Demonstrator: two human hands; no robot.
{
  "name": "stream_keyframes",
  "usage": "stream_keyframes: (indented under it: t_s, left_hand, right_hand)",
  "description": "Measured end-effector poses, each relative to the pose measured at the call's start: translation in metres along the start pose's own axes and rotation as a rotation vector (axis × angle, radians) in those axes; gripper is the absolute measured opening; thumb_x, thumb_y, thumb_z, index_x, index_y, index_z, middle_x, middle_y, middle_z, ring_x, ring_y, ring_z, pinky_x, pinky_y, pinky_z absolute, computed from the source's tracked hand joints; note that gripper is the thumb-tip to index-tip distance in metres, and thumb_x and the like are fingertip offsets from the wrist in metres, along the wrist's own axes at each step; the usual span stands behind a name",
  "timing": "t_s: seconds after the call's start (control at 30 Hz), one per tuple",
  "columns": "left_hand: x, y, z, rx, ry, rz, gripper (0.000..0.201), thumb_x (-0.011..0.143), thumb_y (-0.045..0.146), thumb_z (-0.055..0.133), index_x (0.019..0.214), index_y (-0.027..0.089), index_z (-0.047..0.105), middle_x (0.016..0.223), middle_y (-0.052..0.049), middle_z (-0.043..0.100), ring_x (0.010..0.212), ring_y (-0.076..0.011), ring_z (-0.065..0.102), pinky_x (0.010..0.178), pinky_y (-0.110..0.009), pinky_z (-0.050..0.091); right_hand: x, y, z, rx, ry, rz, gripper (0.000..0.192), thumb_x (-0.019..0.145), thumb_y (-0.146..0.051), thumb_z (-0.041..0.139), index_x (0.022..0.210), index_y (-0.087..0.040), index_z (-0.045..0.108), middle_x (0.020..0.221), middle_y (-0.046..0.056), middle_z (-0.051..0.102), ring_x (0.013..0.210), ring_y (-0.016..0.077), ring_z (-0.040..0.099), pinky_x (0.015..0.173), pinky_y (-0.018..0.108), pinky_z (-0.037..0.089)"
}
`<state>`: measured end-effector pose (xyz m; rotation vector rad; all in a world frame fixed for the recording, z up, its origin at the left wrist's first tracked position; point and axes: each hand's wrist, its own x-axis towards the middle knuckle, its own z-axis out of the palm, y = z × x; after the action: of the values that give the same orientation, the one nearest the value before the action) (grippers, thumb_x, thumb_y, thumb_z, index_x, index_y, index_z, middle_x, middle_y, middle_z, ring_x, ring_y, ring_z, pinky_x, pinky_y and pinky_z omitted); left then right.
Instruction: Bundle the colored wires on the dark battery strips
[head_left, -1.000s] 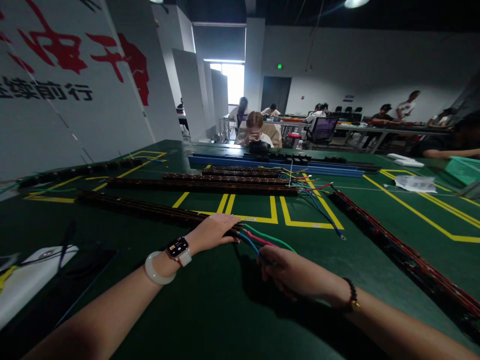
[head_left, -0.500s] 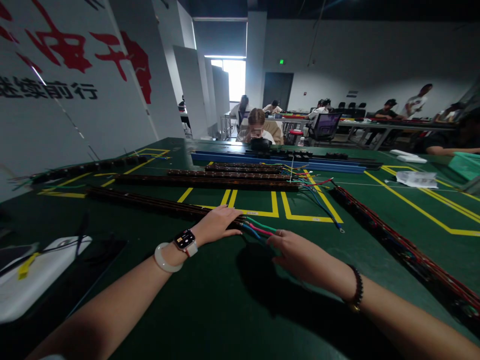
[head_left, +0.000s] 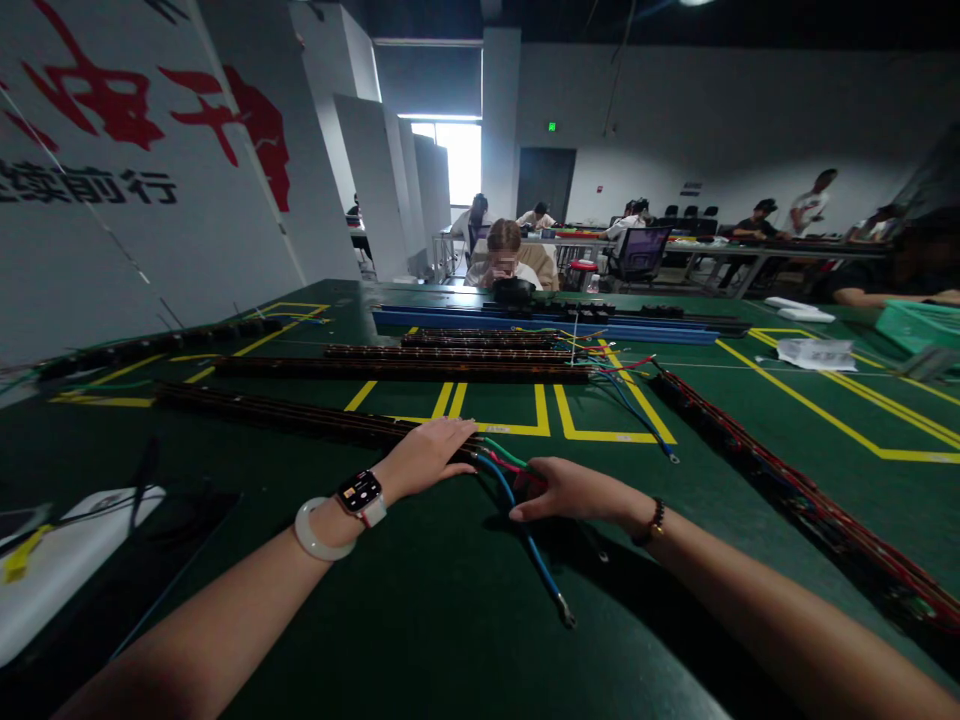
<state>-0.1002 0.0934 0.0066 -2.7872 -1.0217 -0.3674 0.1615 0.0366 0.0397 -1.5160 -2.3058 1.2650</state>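
Observation:
A long dark bar [head_left: 300, 415] with copper-coloured lines runs across the table from the left. Over its right end lies my left hand [head_left: 435, 448], fingers on top and thumb on the near side, gripping it. Green, red and blue cables come out of that end. My right hand [head_left: 562, 490] is closed on the red cable [head_left: 508, 460], fingers curled in a pinch. The green cable [head_left: 495, 447] runs towards the same fingers; whether they hold it too is hidden. The blue cable [head_left: 536, 550] bends past my thumb and lies towards me, its ring terminal [head_left: 566, 612] showing.
More dark bars [head_left: 405, 369] lie parallel farther back, before a blue rail [head_left: 637, 332]. Another wired bar [head_left: 795, 480] slants along the right. Yellow tape [head_left: 615, 436] marks the green table. A white object [head_left: 90, 560] sits at left. A person [head_left: 504, 255] sits opposite.
My right hand has turned and shifted slightly left, its thumb now towards me. The blue cable has dropped forward onto the table. My left hand stays on the bar; the view has shifted slightly.

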Motion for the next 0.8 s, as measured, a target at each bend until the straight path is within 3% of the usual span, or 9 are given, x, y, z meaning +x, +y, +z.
stream_keyframes:
  t_s: [0.1, 0.23, 0.3, 0.37, 0.47, 0.57, 0.67, 0.73, 0.8]
  left_hand:
    - [0.0, 0.0, 0.001, 0.015, 0.005, 0.002, 0.06, 0.087, 0.053, 0.046, 0.134, 0.016, 0.04, 0.134, -0.014, 0.05, 0.121, -0.025, 0.049, 0.103, -0.042, 0.037]
    - [0.0, 0.001, 0.001, 0.033, 0.009, 0.004, 0.059, 0.086, 0.052, 0.048, 0.133, 0.016, 0.04, 0.133, -0.014, 0.05, 0.12, -0.0254, 0.05, 0.101, -0.041, 0.039]
    - [0.0, 0.002, 0.0, 0.042, 0.007, 0.004, 0.06, 0.086, 0.053, 0.048, 0.132, 0.016, 0.041, 0.133, -0.014, 0.051, 0.12, -0.0256, 0.051, 0.101, -0.041, 0.04]
    - [0.0, 0.003, 0.0, 0.045, 0.002, -0.005, 0.061, 0.086, 0.055, 0.046, 0.131, 0.014, 0.042, 0.132, -0.015, 0.052, 0.12, -0.0261, 0.051, 0.101, -0.041, 0.04]
    - [-0.001, 0.003, -0.001, 0.036, 0.01, -0.025, 0.062, 0.087, 0.056, 0.044, 0.132, 0.013, 0.041, 0.132, -0.015, 0.051, 0.121, -0.0265, 0.049, 0.102, -0.043, 0.039]
    - [0.001, 0.008, -0.008, 0.016, 0.063, 0.008, 0.063, 0.086, 0.053, 0.047, 0.135, 0.015, 0.036, 0.14, -0.015, 0.043, 0.129, -0.0269, 0.041, 0.108, -0.047, 0.033]
    - [0.004, 0.026, -0.028, -0.046, 0.205, 0.101, 0.051, 0.09, 0.04, 0.049, 0.134, 0.018, 0.036, 0.137, -0.012, 0.046, 0.129, -0.0234, 0.04, 0.107, -0.044, 0.036]
    - [0.001, 0.05, -0.049, -0.119, 0.371, 0.222, 0.041, 0.09, 0.025, 0.048, 0.129, 0.021, 0.039, 0.128, -0.009, 0.053, 0.124, -0.0199, 0.046, 0.103, -0.04, 0.041]
    - [-0.012, 0.078, -0.069, -0.241, 0.498, 0.347, 0.043, 0.086, 0.016, 0.052, 0.127, 0.024, 0.042, 0.121, -0.006, 0.057, 0.116, -0.0175, 0.053, 0.1, -0.037, 0.044]
  right_hand:
    - [-0.001, -0.002, 0.009, 0.304, -0.024, 0.015, 0.046, 0.065, -0.043, 0.076, 0.093, -0.015, 0.053, 0.083, 0.0, 0.061, 0.072, 0.0132, 0.058, 0.06, 0.023, 0.045]
    - [-0.005, -0.001, 0.018, 0.877, -0.252, -0.044, 0.046, 0.065, -0.031, 0.079, 0.094, -0.016, 0.046, 0.093, 0.003, 0.062, 0.087, 0.0154, 0.063, 0.078, 0.027, 0.05]
    - [-0.005, 0.0, 0.019, 1.007, -0.326, -0.042, 0.047, 0.067, -0.029, 0.079, 0.095, -0.017, 0.043, 0.092, 0.003, 0.061, 0.084, 0.0149, 0.064, 0.077, 0.028, 0.051]
    - [-0.004, 0.001, 0.018, 1.006, -0.302, -0.012, 0.042, 0.071, -0.03, 0.076, 0.094, -0.017, 0.043, 0.08, -0.002, 0.057, 0.067, 0.0098, 0.06, 0.064, 0.024, 0.051]
    - [-0.002, 0.002, 0.014, 0.851, -0.189, 0.019, 0.033, 0.078, -0.035, 0.069, 0.09, -0.017, 0.044, 0.063, -0.008, 0.043, 0.047, 0.0031, 0.041, 0.042, 0.014, 0.035]
    - [0.001, 0.003, 0.011, 0.674, -0.121, 0.002, 0.027, 0.086, -0.038, 0.059, 0.086, -0.017, 0.043, 0.062, -0.008, 0.038, 0.046, 0.0028, 0.035, 0.039, 0.014, 0.028]
    - [0.005, 0.006, 0.01, 0.539, -0.087, -0.013, 0.023, 0.09, -0.037, 0.052, 0.083, -0.017, 0.042, 0.064, -0.007, 0.039, 0.048, 0.004, 0.036, 0.041, 0.016, 0.032]
    - [0.009, 0.01, 0.01, 0.473, -0.068, -0.039, 0.021, 0.09, -0.035, 0.049, 0.083, -0.017, 0.042, 0.064, -0.006, 0.04, 0.047, 0.0048, 0.038, 0.041, 0.017, 0.034]
    - [0.012, 0.014, 0.01, 0.417, -0.051, -0.065, 0.019, 0.09, -0.034, 0.049, 0.084, -0.017, 0.043, 0.065, -0.006, 0.042, 0.047, 0.0055, 0.04, 0.04, 0.018, 0.035]
